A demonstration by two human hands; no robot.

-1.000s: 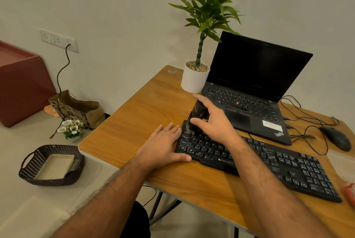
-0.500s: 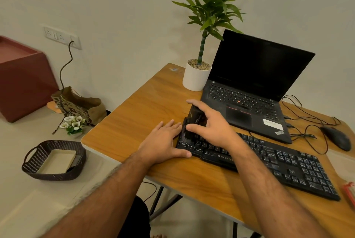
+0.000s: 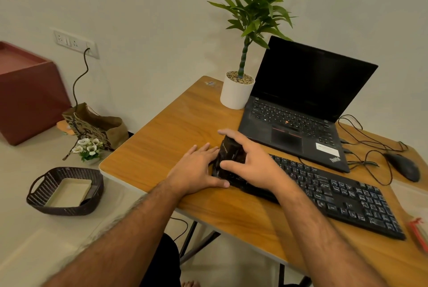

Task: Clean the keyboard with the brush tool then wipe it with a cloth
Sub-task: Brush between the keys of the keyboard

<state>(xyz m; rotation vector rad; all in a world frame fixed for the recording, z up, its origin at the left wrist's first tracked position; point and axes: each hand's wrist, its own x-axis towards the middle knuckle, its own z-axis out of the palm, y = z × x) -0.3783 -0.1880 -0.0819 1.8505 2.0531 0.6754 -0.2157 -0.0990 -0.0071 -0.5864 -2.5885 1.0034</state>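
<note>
A long black keyboard (image 3: 335,196) lies slantwise on the wooden table (image 3: 162,147). My right hand (image 3: 250,161) grips a black brush tool (image 3: 228,157) and holds it down on the keyboard's left end. My left hand (image 3: 196,171) lies flat on the table, fingers straight, pressed against the keyboard's left edge with the thumb along its front. The left end of the keyboard is hidden under the brush and my right hand. No cloth is in view.
An open black laptop (image 3: 301,106) stands behind the keyboard, with a white potted plant (image 3: 236,92) to its left. A black mouse (image 3: 403,166) and loose cables (image 3: 366,143) lie at the right. A red object (image 3: 419,233) sits at the right edge. A woven basket (image 3: 64,191) is on the floor.
My right hand has drawn the brush leftward and toward me over the keyboard's left end. My left hand stays put at the keyboard's edge.
</note>
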